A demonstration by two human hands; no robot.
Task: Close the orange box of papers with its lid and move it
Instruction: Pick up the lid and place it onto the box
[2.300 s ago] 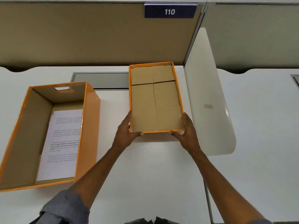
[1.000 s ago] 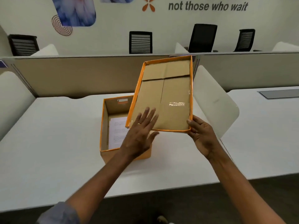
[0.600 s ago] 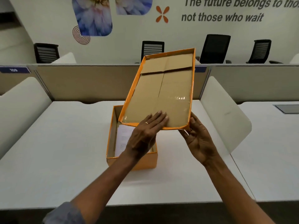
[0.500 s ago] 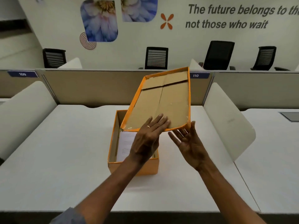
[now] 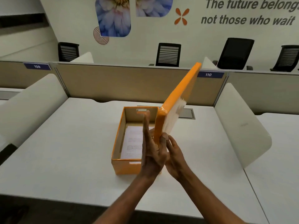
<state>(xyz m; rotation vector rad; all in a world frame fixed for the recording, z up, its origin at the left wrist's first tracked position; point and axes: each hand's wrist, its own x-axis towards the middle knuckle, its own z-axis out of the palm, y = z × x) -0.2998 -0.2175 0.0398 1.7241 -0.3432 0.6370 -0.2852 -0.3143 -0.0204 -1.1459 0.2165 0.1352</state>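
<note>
At the far left, one blue partition tag reading "109" is seen on the beige divider, and one black slatted chair stands behind it. One white desk surface carries one open orange cardboard box, in which white printed papers lie flat; their print is too small to be read, and their number cannot be told. One small white label is fixed on the box's near wall, its writing illegible. Above the box's right side, one orange cardboard lid is held up on edge, tilted and seen nearly side-on, with a white pattern showing on its outer face. Two bare hands are counted at its lower corner: the left hand is laid flat against the lid's inner side with its fingers straight and pressed together, and the right hand is curled round the corner from the other side, its fingers pinching the lid's rim. Further right, a second blue tag reading "110" is seen on the divider, and three more black chairs are counted behind it, four in all. On the wall, the words "The future belongs" and "not those who wait" can be read, the first line being cut off at the frame edge. One white curved side screen stands at the right of the surface.
</note>
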